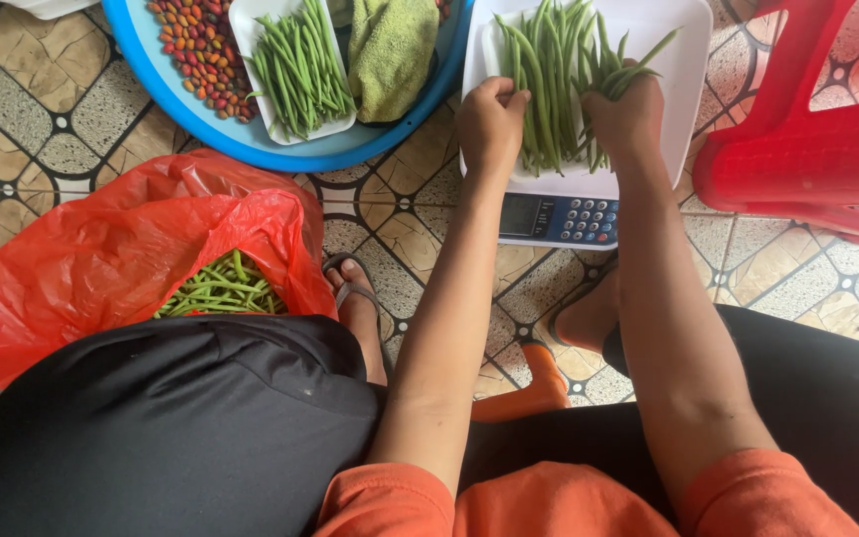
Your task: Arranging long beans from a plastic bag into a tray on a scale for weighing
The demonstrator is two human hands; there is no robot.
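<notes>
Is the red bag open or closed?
Open. The red plastic bag gapes at its mouth, and green beans show inside it.

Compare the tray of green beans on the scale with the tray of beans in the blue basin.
The tray on the scale is larger, and both hands, left hand and right hand, grip its beans; the tray in the blue basin is smaller and untouched. Both are white trays holding green beans.

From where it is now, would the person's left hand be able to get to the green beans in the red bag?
Probably yes. The left hand grips beans on the white tray, but the red bag lies open on that side, its green beans uncovered, with only bare tiled floor between.
</notes>
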